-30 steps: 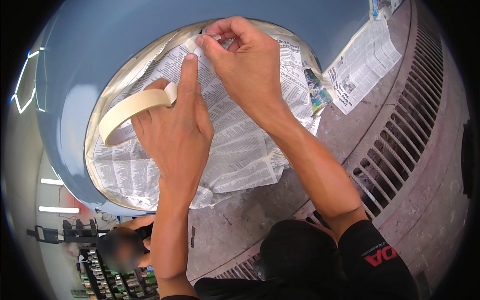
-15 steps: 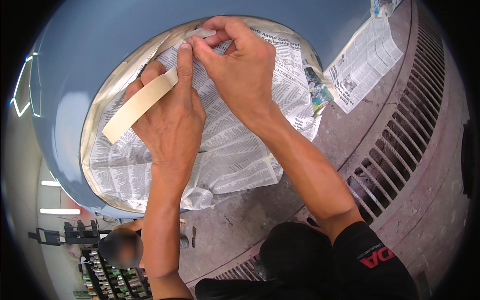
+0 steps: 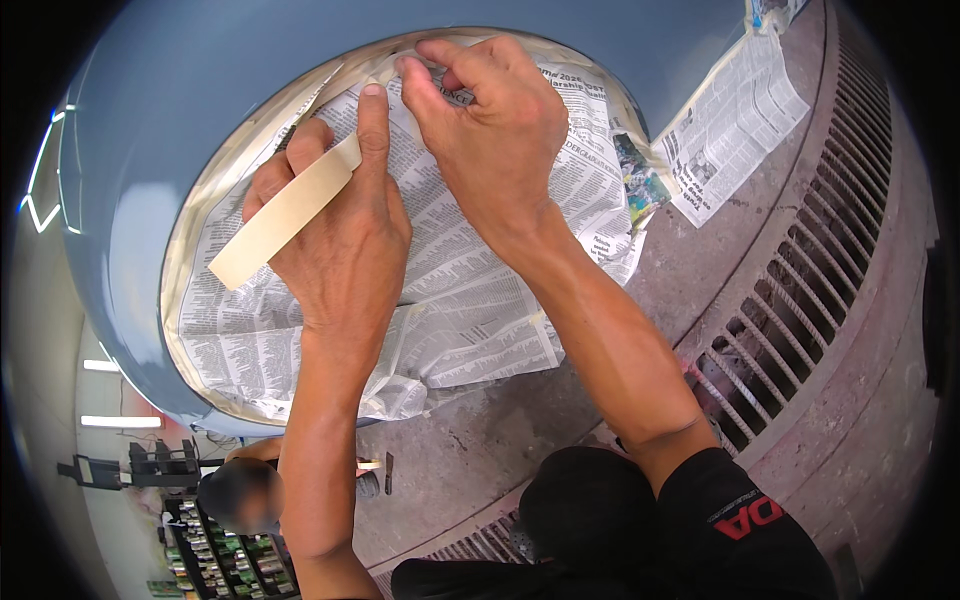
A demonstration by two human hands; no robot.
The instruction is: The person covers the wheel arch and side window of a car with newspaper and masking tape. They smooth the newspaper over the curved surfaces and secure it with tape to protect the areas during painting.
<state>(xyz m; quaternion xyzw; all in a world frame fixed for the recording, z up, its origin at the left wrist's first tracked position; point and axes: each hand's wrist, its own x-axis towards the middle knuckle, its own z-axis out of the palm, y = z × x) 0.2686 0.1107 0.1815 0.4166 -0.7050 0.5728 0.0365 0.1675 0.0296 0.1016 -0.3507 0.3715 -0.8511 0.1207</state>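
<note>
A roll of masking tape is carried on the bent fingers of my left hand. That hand's index finger is stretched out, its tip on the newspaper sheet near the upper border. My right hand is at the top of the sheet, thumb and index finger close together by the strip of masking tape along the border. What those fingertips hold, if anything, is too small to make out. Newspaper covers a rounded opening in the blue-grey car body panel, with tape around its edge.
Another newspaper sheet hangs from the panel at upper right. A barred floor grate curves along the right side of the concrete floor. At lower left are another person, with face blurred, and a rack of cans.
My right hand has shifted slightly to the right. The pale tape piece that stood up at its fingertips no longer shows there. My left hand has barely moved.
</note>
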